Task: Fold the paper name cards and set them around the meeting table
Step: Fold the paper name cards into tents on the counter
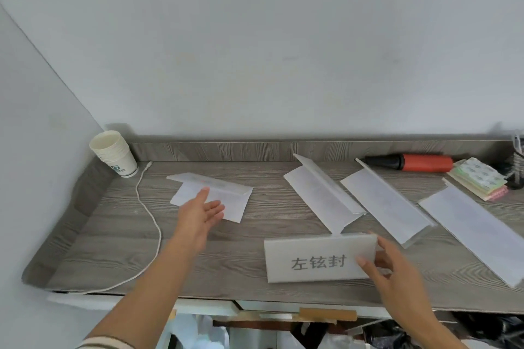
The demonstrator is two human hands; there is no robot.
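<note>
Name card (317,259), front face: three grey printed characters, 左铉封; my right grip (397,278) pinches its end. Paper cup stack (117,160): green logo with lettering beneath, too small to read.

On the wood-grain worktop (226,258), the right grip (394,269) pinches the right end of a standing name card (314,259), thumb on its printed front. The left grip (198,215), fingers straight, hangs over the near edge of a folded sheet (224,193). Three folded cards (388,207) lie to the right. Stacked paper cups (113,153) stand in the far-left corner.
</note>
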